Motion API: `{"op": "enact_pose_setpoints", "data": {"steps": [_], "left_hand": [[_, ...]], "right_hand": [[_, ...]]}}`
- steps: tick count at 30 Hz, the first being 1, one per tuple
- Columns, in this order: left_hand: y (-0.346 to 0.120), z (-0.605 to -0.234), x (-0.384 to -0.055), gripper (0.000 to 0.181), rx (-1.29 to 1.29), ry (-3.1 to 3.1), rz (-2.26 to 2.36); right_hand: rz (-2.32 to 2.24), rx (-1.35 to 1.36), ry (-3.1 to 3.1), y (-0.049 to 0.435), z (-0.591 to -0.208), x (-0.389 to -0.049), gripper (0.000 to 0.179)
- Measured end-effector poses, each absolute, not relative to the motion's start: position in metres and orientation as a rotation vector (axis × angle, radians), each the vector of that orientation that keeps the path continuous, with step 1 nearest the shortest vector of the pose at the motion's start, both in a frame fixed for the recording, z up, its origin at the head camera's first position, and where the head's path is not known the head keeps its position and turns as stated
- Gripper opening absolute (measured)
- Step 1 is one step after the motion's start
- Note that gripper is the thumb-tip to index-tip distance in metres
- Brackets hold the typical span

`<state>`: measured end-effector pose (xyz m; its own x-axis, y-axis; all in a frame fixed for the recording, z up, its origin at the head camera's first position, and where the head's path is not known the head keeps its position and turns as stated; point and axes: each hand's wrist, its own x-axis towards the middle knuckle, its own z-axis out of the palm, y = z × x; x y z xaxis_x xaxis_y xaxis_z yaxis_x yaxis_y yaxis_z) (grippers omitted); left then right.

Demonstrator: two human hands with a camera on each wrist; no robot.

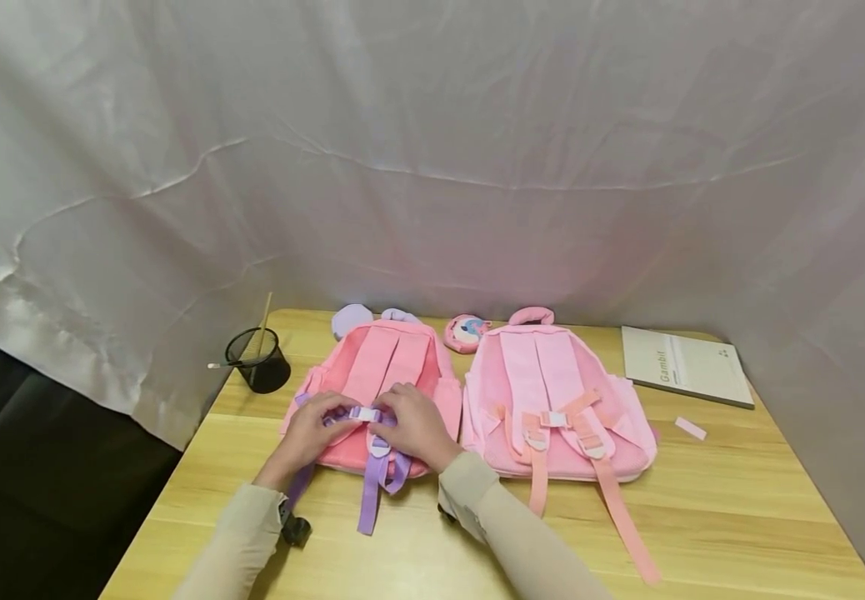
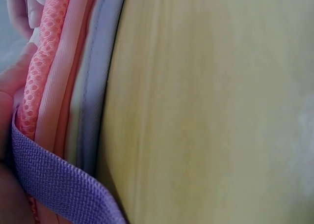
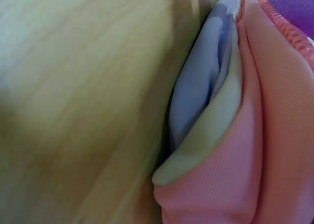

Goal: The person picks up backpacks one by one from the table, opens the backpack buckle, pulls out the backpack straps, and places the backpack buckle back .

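A coral-pink backpack (image 1: 342,372) lies back side up on the table, with purple straps (image 1: 369,497) trailing off its near edge. Over its middle is a pale chest-strap buckle (image 1: 365,414) on purple webbing. My left hand (image 1: 311,433) pinches the buckle's left end between thumb and fingers. From the other side, my right hand (image 1: 416,423) pinches its right end. The left wrist view catches the pack's mesh edge (image 2: 41,67) and a purple strap (image 2: 64,180); the buckle itself is not clearly seen there. A side pocket (image 3: 211,130) fills part of the right wrist view.
Right beside it lies a lighter pink backpack (image 1: 500,383) with peach straps (image 1: 623,521) and a fastened buckle (image 1: 554,419). A black mesh pen cup (image 1: 267,372) stands at left. A book (image 1: 687,364) and a small pink slip (image 1: 691,428) are at right. Grey curtain (image 1: 477,167) backs the table.
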<state>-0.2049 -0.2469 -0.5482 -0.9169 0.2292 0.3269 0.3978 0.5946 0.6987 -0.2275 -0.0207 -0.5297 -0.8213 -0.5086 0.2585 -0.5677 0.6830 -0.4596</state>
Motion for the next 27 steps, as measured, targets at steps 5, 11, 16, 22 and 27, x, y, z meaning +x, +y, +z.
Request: {"op": "enact_pose_setpoints", "data": {"steps": [5, 11, 16, 22, 27], "left_hand": [[-0.247, -0.552, -0.205, 0.019, -0.505, -2.630, -1.172], [-0.247, -0.552, -0.204, 0.019, -0.488, -2.640, -1.148], [-0.246, -0.551, -0.203, 0.021, -0.469, -2.651, -1.140], [-0.246, -0.549, -0.202, 0.020, -0.483, -2.646, -1.142], [-0.244, -0.549, -0.202, 0.020, -0.496, -2.642, -1.158]], "right_hand": [[0.807, 0.914, -2.773, -0.024, -0.533, -0.232, 0.024], [0.832, 0.912, -2.794, -0.026, -0.533, -0.234, 0.023], [0.908, 0.905, -2.776, -0.026, -0.535, -0.235, 0.022], [0.918, 0.917, -2.801, -0.025, -0.541, -0.237, 0.021], [0.878, 0.934, -2.816, -0.023, -0.542, -0.238, 0.021]]}}
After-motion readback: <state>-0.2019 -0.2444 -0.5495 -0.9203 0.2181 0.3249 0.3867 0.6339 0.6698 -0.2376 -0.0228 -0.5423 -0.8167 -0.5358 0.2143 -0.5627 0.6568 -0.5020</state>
